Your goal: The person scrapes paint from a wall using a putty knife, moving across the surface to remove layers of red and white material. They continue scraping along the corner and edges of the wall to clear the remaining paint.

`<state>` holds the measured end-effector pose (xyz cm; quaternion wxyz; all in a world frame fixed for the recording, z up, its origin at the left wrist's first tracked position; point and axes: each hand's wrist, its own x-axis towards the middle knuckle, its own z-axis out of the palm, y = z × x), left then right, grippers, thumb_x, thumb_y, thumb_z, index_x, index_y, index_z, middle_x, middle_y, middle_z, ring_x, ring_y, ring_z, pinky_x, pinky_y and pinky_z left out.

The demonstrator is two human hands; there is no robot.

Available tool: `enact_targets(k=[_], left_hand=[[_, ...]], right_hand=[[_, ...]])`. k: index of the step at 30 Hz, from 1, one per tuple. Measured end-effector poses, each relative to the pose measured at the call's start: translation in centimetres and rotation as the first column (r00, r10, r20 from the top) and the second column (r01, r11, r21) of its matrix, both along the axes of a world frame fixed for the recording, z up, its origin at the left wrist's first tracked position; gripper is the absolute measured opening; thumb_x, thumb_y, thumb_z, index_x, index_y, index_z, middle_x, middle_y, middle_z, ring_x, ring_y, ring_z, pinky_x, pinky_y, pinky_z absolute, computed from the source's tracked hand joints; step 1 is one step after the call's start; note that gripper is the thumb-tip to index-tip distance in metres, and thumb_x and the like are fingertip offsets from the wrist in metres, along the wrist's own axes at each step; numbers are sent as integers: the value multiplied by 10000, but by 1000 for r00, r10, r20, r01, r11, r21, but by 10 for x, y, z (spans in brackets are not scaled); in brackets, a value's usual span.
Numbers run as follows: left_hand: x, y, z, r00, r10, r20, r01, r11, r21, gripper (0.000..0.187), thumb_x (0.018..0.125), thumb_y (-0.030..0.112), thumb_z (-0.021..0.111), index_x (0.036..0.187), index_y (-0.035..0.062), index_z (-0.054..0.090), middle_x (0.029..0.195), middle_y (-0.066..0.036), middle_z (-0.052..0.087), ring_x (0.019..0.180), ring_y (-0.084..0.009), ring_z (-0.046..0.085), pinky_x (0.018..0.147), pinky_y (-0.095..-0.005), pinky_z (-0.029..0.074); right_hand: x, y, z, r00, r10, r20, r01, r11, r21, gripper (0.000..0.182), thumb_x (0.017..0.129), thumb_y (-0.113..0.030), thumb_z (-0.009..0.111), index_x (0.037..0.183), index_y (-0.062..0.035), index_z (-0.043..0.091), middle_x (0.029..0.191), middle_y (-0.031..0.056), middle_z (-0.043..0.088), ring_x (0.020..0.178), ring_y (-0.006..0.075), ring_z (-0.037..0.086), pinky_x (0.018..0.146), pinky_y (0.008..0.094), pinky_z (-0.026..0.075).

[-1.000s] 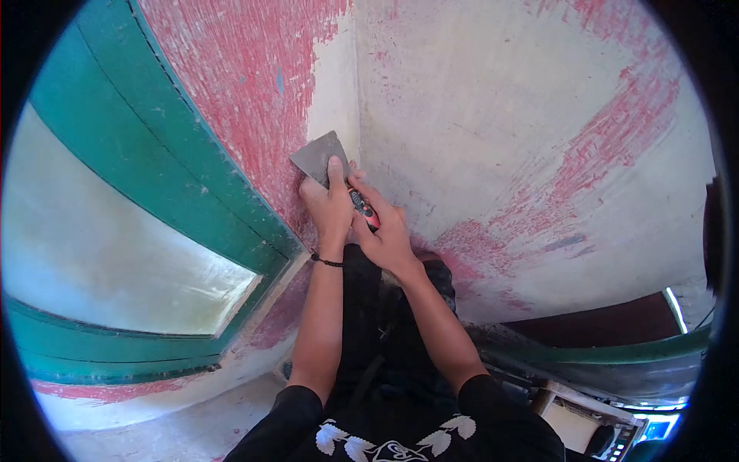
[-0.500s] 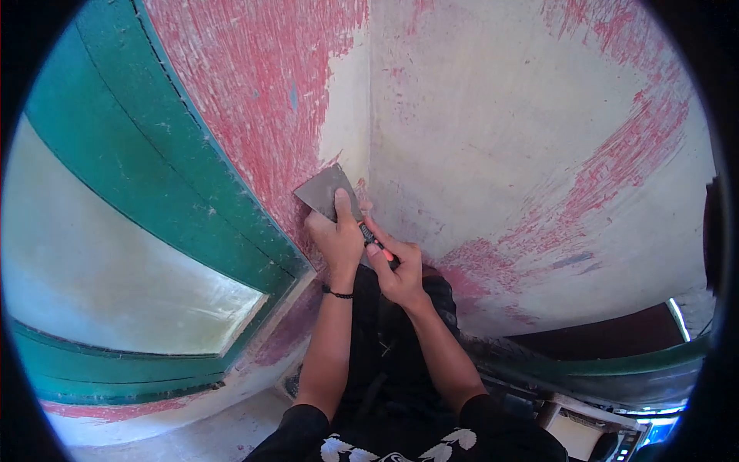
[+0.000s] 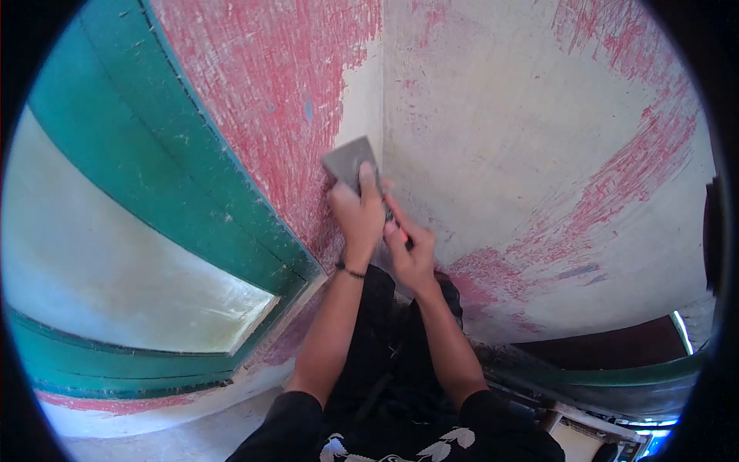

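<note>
A wide metal scraper (image 3: 346, 160) lies with its blade against the wall near the corner, its edge pointing up and left. My left hand (image 3: 357, 219) is closed on the lower blade and neck, with one finger stretched along the metal. Around the black and red handle, my right hand (image 3: 414, 254) is wrapped, its index finger pointing up along it. The blade meets the boundary between the flaking red paint (image 3: 262, 100) and a bare pale strip (image 3: 360, 108). My fingers hide part of the handle, and the left hand is slightly blurred.
A green wooden frame (image 3: 177, 154) with a pale panel (image 3: 115, 246) borders the wall on the left. To the right of the corner, the pale wall (image 3: 477, 138) carries red patches. Dark furniture with a green edge (image 3: 631, 375) stands at lower right.
Both hands and the scraper have moved upward along the wall. The view has shifted slightly, so the wall and frame appear a little farther right. My grip looks the same.
</note>
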<state>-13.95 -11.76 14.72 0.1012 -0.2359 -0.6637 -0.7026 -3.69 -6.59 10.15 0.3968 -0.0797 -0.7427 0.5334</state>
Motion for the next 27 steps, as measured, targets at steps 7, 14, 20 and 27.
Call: enact_targets(k=[7, 14, 20, 27], left_hand=[[20, -33, -39, 977, -33, 209, 20, 998, 64, 414, 1003, 244, 555, 799, -89, 694, 724, -129, 718, 634, -191, 679, 578, -353, 513], [21, -25, -36, 977, -54, 204, 30, 993, 118, 404, 1009, 220, 536, 768, -72, 678, 705, -106, 707, 618, -175, 662, 577, -335, 507], [17, -32, -35, 982, -26, 185, 18, 999, 45, 389, 1001, 222, 548, 782, -73, 679, 700, -104, 705, 596, -169, 659, 552, -339, 508], [15, -33, -30, 987, 31, 159, -22, 998, -56, 338, 970, 203, 573, 800, -73, 668, 691, -119, 693, 608, -202, 669, 565, -357, 515]], right_hand=[[14, -29, -44, 998, 44, -43, -39, 993, 109, 468, 862, -52, 641, 1323, 8, 587, 947, 216, 711, 831, 150, 707, 756, 281, 527], [14, -17, -28, 998, 58, -16, -56, 992, 117, 460, 861, -38, 640, 1315, 11, 591, 1024, 214, 719, 860, 202, 736, 761, 283, 534], [13, -30, -34, 999, 30, 24, -31, 998, 60, 446, 884, -66, 621, 1323, 8, 587, 998, 224, 715, 874, 207, 724, 781, 295, 529], [9, -37, -34, 999, -14, -53, 15, 999, 30, 422, 894, -92, 595, 1305, 5, 601, 941, 252, 703, 864, 173, 722, 754, 306, 533]])
